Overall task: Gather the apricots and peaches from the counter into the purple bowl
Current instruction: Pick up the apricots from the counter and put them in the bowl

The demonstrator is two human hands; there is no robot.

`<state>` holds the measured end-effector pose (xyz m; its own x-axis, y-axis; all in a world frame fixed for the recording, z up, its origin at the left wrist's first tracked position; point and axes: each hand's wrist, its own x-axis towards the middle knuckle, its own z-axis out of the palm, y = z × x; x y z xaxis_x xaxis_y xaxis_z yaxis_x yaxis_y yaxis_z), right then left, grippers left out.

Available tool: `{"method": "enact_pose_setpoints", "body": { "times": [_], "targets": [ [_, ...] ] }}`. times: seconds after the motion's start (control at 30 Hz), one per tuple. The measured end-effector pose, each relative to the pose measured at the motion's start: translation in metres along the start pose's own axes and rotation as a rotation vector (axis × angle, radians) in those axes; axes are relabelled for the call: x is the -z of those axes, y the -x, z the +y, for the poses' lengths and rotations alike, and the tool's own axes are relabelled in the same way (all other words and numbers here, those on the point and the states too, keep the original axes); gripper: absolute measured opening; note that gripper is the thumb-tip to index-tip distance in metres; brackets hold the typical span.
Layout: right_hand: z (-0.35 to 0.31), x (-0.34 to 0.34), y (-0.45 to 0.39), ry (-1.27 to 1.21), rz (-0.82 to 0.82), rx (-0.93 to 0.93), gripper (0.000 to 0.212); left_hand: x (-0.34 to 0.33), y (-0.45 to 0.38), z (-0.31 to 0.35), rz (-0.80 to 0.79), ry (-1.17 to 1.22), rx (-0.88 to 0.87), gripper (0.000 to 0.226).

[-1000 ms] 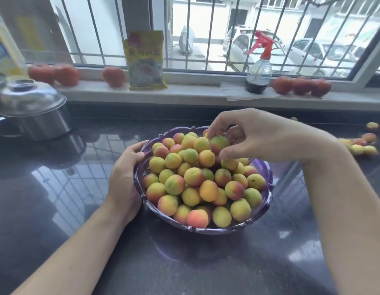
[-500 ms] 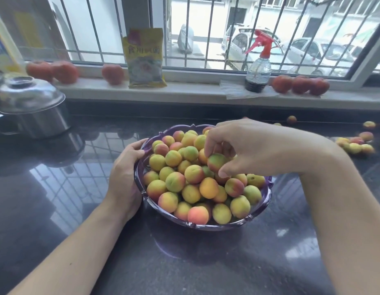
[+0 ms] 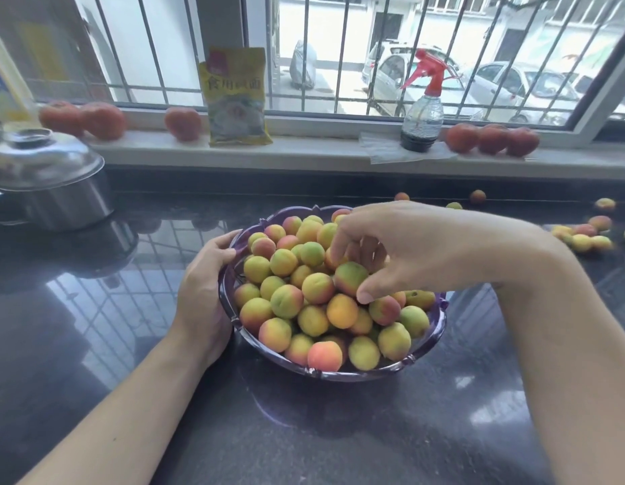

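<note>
The dark polished counter (image 3: 94,344) runs under the barred window (image 3: 339,47), and near its middle sits the purple bowl (image 3: 440,330), heaped well above its scalloped rim with small fruit. To the far left stands a steel pot (image 3: 48,190) under its lid, and on the sill are tomatoes (image 3: 491,140), a yellow packet (image 3: 236,98) and a spray bottle (image 3: 422,110). The left hand (image 3: 202,295) grips the bowl's left rim, thumb hooked over the edge and palm against the outer wall, probably to keep the bowl from sliding on the glossy surface while fruit goes in. The right hand (image 3: 402,253) hovers over the top of the pile, fingers loosely spread and pointing down; the thumb touches the side of a green and pink fruit (image 3: 351,278) resting on the heap, and the other fingers stand just behind it, so I judge it is being set down or steadied against rolling, though the hand is not clamped on it. The fruit in the bowl (image 3: 318,309) is round and matte, yellow to orange with pink or green blushes. More of the same fruit (image 3: 580,239) lies loose on the counter at the far right, with a few strays (image 3: 477,196) near the back edge, so the gathering is far along but not finished.
</note>
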<state>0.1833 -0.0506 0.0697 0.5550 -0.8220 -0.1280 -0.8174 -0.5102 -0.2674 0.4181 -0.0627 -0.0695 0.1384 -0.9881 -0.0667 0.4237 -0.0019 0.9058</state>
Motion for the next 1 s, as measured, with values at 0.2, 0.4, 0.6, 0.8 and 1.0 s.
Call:
{"method": "enact_pose_setpoints", "body": {
  "times": [0.2,0.4,0.6,0.8,1.0],
  "targets": [
    [0.089,0.007,-0.005,-0.436,0.707,-0.239,0.009,0.001,-0.002,-0.001,0.008,-0.005,0.0,0.031],
    [0.193,-0.085,-0.038,-0.239,0.926,-0.784,0.025,0.003,-0.004,-0.002,0.01,-0.018,-0.001,0.032],
    [0.198,-0.096,-0.057,0.117,0.583,-0.724,0.051,0.004,-0.004,-0.003,0.012,-0.028,-0.012,0.033],
    [0.204,-0.098,-0.061,0.142,0.61,-0.781,0.032,0.005,-0.004,-0.003,0.016,-0.026,-0.012,0.034],
    [0.211,-0.1,-0.056,0.006,0.701,-0.726,0.029,0.004,-0.004,-0.002,0.012,-0.024,-0.004,0.031]
  ]
}}
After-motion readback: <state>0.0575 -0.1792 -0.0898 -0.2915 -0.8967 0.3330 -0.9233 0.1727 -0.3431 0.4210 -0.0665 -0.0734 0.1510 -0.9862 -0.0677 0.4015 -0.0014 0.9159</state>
